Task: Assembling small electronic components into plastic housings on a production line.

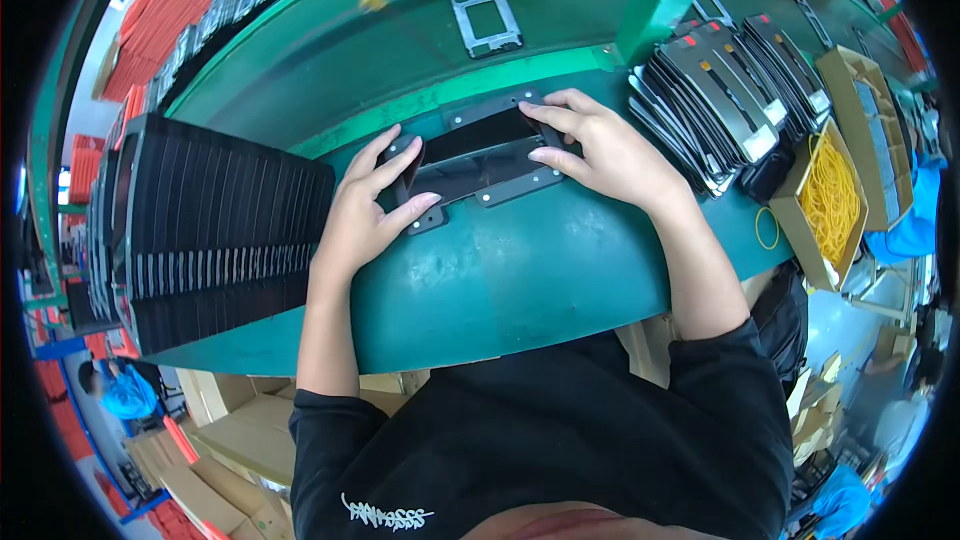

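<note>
A glossy black screen panel (480, 168) lies in a low black fixture (520, 186) with corner plates and screws, on the green bench. My left hand (358, 205) is curled round the left end, its thumb at the near corner and its fingers at the far side. At the right end, my right hand (610, 148) pinches the panel's edges, with the thumb near and the fingers at the far corner. My palms and fingers hide both ends of the panel.
Black slotted trays (225, 230) stand in a row at left. Stacked flat screen panels (710, 90) lie at right, beside a cardboard box of yellow rubber bands (828, 202) and a divided carton (868, 130). A grey metal frame (486, 18) rests behind the fixture. Green post (665, 0) rises behind.
</note>
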